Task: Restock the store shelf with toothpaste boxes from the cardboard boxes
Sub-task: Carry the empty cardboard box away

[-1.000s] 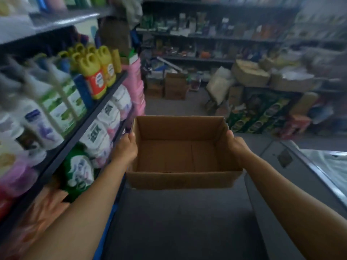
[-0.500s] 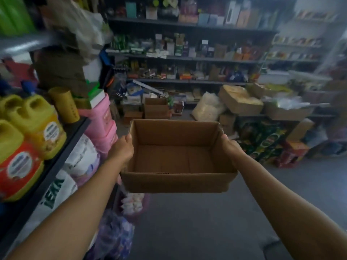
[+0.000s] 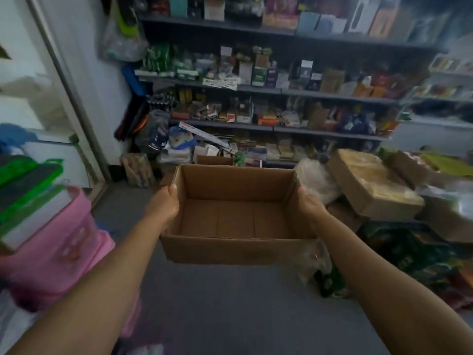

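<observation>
1. Box (image 3: 238,219), empty, hangs above the floor (image 3: 225,303), shelves (image 3: 281,92) far behind.
2. Left hand (image 3: 163,204) and right hand (image 3: 309,206) grip its side walls.
3. Best kept level and set aside on bare floor.

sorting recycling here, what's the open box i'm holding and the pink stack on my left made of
Open box: corrugated cardboard, matte brown and uncoated; the fluted edge shows along its left rim, and fold seams cross its bare floor.
Pink stack: probably glossy plastic-wrapped packs, judging by the soft sheen, but it is too blurred to be sure.
</observation>
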Motion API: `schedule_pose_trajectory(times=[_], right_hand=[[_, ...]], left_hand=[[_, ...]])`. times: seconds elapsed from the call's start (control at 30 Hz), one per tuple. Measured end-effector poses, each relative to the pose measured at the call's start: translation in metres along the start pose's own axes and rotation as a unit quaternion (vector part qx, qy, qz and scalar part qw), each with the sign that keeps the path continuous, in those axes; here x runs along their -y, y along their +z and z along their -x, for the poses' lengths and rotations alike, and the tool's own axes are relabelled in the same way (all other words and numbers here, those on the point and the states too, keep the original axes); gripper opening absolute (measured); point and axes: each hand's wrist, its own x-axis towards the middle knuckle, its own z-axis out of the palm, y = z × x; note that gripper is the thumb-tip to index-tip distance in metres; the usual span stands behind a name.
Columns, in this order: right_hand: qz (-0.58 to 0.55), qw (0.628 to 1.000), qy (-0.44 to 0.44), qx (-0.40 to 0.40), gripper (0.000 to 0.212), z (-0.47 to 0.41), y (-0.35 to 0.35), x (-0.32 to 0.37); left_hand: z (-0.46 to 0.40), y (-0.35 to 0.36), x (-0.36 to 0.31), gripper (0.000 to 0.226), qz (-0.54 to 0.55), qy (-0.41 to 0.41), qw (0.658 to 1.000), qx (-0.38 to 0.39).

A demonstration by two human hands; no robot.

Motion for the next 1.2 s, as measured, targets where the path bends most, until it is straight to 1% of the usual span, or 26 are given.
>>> schedule_pose_trajectory(times=[0.13, 0.23, 0.37, 0.47, 0.63, 0.77, 0.93, 1.03, 1.2], right_hand=[[0.034, 0.999, 0.013, 0.016, 0.064, -0.120, 0.014, 0.068], [0.055, 0.998, 0.014, 0.020, 0.062, -0.203, 0.038, 0.113], [0.068, 0.997, 0.012, 0.023, 0.062, -0.314, 0.090, 0.162], [0.061, 0.998, 0.016, 0.026, 0.062, -0.395, 0.138, 0.191], [0.068, 0.996, 0.047, 0.023, 0.063, -0.524, 0.203, 0.244], [0.079, 0.993, 0.083, 0.037, 0.064, -0.614, 0.247, 0.266], [0.086, 0.990, 0.096, 0.058, 0.063, -0.730, 0.314, 0.282], [0.095, 0.988, 0.095, 0.074, 0.060, -0.805, 0.361, 0.283], [0.107, 0.986, 0.072, 0.105, 0.055, -0.923, 0.444, 0.265]], left_hand=[[-0.102, 0.016, -0.059, 0.053, -0.009, -0.038, 0.999, -0.010], [-0.188, 0.022, -0.085, 0.053, -0.011, -0.043, 0.999, -0.023], [-0.313, 0.040, -0.100, 0.054, -0.026, -0.032, 0.999, -0.029], [-0.412, 0.058, -0.104, 0.055, -0.023, -0.036, 0.999, -0.020], [-0.568, 0.085, -0.117, 0.055, -0.031, -0.035, 0.999, -0.022], [-0.668, 0.115, -0.121, 0.055, -0.034, -0.051, 0.998, 0.002], [-0.785, 0.172, -0.108, 0.055, -0.036, -0.071, 0.997, 0.020], [-0.850, 0.212, -0.093, 0.054, -0.036, -0.100, 0.994, 0.020], [-0.938, 0.291, -0.055, 0.055, 0.014, -0.174, 0.985, 0.012]])
